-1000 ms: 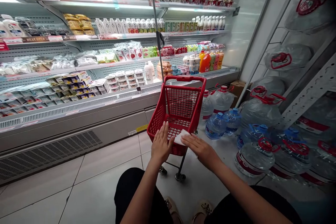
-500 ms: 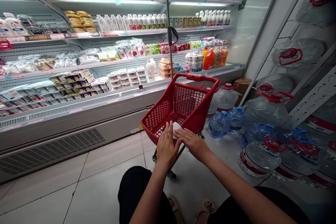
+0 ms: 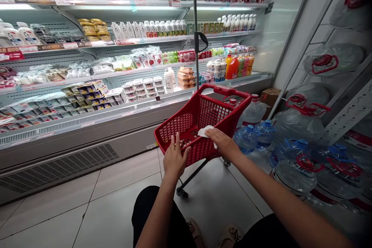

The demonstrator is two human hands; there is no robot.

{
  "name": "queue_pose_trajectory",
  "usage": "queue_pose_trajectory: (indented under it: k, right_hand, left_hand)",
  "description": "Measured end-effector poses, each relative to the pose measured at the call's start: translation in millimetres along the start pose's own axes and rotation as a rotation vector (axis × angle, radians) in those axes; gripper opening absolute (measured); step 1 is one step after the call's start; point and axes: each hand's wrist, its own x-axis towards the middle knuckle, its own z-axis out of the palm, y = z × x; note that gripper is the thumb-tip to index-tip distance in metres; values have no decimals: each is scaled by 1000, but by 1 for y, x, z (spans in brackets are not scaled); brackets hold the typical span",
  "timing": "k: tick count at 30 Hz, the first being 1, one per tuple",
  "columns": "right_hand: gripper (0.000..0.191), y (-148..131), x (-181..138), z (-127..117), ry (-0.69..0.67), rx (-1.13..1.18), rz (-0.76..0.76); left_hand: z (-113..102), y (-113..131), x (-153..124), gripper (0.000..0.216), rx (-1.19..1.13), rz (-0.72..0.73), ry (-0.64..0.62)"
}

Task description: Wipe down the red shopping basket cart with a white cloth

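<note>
A red plastic shopping cart [image 3: 180, 122] stands before me, its basket tilted toward me and its wheels on the tiled floor. On the near side rim, my right hand [image 3: 219, 139] presses a white cloth [image 3: 205, 131] that drapes over both sides of the edge. My left hand [image 3: 176, 157] lies at the near rim further left, fingers stretched out and slightly apart, with nothing in it. Its palm side is hidden from me. Some of the cloth is covered by my right fingers.
An open dairy cooler [image 3: 128, 114] with stocked shelves runs behind the cart. A handle [image 3: 200, 42] is on its glass door. Large water bottles [image 3: 293, 172] crowd the floor at right, with blue-capped bottles [image 3: 246, 138] close to the cart. My knees flank the near floor.
My hands have moved apart: the right hand slid right along the rim with the cloth, and the left shifted left. The cart appears slightly turned and further right in view.
</note>
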Motion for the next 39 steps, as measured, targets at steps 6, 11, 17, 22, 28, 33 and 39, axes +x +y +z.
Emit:
queue_pose_trajectory:
  k: [6,11,17,22,28,33,39]
  right_hand:
    - [69,-39,10,6,-33,46,-122]
    - [73,-8,-14,-19,18,-113,-38]
    - [85,50,-43,-78,71,-288,126]
    - [84,59,-42,-81,122,-305,275]
    - [81,-8,-18,-12,60,-103,102]
    - [76,-37,-10,10,0,-23,-2]
    - [80,53,-22,-39,0,-210,161]
  left_hand:
    - [17,32,4,82,88,127,52]
    - [8,9,-1,75,155,188,55]
    - [-2,-4,-1,69,203,160,65]
    - [4,3,-3,70,212,200,97]
    - [11,21,-5,77,162,285,122]
    - [11,27,-7,84,96,354,85]
    - [7,23,-14,84,67,389,81]
